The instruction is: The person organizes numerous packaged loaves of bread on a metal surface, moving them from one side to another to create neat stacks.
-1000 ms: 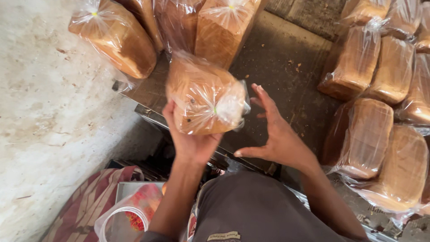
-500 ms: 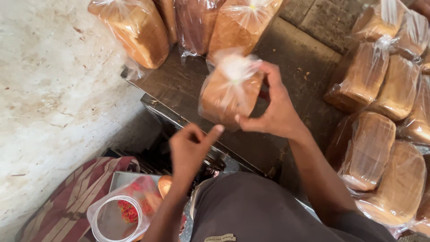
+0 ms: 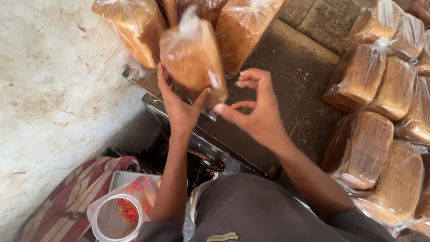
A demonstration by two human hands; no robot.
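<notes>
My left hand [image 3: 179, 107] grips a loaf of bread in a clear plastic bag [image 3: 192, 58] from below, holding it upright over the dark metal table [image 3: 295, 76]. The bag's twisted top sticks up at the loaf's upper end. My right hand [image 3: 253, 107] hovers just right of the loaf with fingers curled and apart, thumb near the loaf's lower corner, holding nothing that I can see.
Several bagged loaves [image 3: 134, 27] lie at the table's far edge and a larger pile of bagged loaves [image 3: 385, 134] fills the right side. A clear tub with red bands [image 3: 121, 215] sits by a striped cloth [image 3: 71, 197] at lower left. A concrete wall [image 3: 49, 89] stands left.
The loaf passed from my right hand to my left hand and moved left and up. My right hand let go and now hovers beside it.
</notes>
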